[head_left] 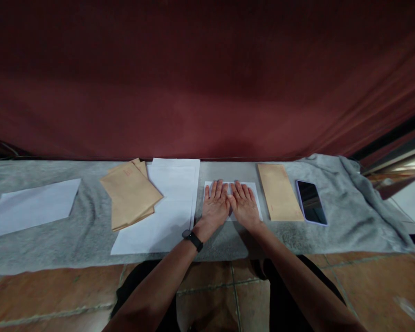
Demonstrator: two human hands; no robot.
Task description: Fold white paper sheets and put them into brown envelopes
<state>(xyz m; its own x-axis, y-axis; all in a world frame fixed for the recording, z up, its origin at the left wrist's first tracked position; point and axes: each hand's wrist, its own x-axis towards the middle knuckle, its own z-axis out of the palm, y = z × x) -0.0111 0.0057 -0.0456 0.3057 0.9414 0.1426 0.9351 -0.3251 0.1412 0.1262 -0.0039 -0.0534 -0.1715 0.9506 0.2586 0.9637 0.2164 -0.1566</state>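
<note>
My left hand [215, 204] and my right hand [244, 204] lie flat, side by side, fingers stretched out, pressing on a small folded white paper [257, 199] on the grey cloth [90, 244]. A black band sits on my left wrist. Just right of the paper lies a single brown envelope [279, 192]. Left of my hands is a stack of white sheets [169, 203] with a pile of brown envelopes [129, 196] partly overlapping it.
A dark phone in a pale case [311, 202] lies right of the single envelope. Another white sheet [31, 207] rests at the far left of the cloth. A dark red curtain [207, 83] hangs behind. Tiled floor [55, 295] shows in front.
</note>
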